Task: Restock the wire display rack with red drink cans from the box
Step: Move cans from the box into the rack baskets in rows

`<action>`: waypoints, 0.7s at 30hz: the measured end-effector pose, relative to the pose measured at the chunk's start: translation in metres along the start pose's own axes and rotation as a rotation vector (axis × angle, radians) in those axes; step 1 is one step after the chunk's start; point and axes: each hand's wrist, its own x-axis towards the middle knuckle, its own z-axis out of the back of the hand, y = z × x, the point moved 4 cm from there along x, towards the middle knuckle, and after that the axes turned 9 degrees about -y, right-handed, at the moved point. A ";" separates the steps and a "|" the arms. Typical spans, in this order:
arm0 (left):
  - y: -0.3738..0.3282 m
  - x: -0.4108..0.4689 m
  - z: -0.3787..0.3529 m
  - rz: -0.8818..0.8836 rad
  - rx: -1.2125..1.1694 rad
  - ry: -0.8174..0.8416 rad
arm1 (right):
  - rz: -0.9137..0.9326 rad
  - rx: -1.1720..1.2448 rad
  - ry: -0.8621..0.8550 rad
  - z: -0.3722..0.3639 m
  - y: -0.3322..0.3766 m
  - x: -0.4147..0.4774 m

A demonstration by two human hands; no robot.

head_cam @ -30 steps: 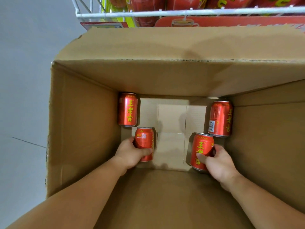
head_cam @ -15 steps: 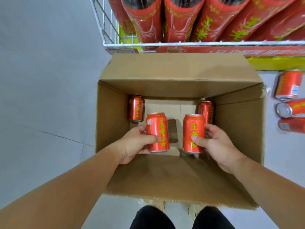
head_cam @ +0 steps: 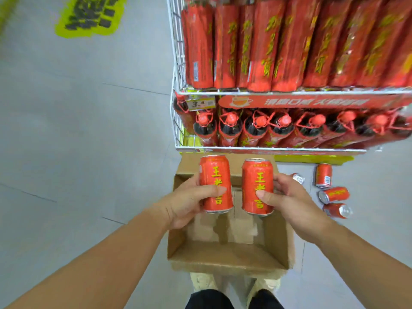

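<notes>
Head view: the left hand [head_cam: 189, 202] is clamped round one upright red can [head_cam: 215, 183] and the right hand [head_cam: 287, 202] round another [head_cam: 257, 186], the two just beside each other above the open box [head_cam: 229, 257] at 6 o'clock. At 12 to 2 o'clock stands the wire rack [head_cam: 178, 121] (both tiers full of red bottles [head_cam: 256, 128]), and loose cans [head_cam: 323, 176] lie on the floor [head_cam: 78, 141] at 3 o'clock, near the box.

Bottles [head_cam: 276, 128] crowd the rack's [head_cam: 178, 121] lower shelf to its front rail — open floor [head_cam: 89, 141] lies left.
</notes>
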 end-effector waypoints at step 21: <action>-0.300 -0.329 -0.050 -0.579 0.145 0.036 | 0.544 0.103 -0.087 0.033 0.374 -0.270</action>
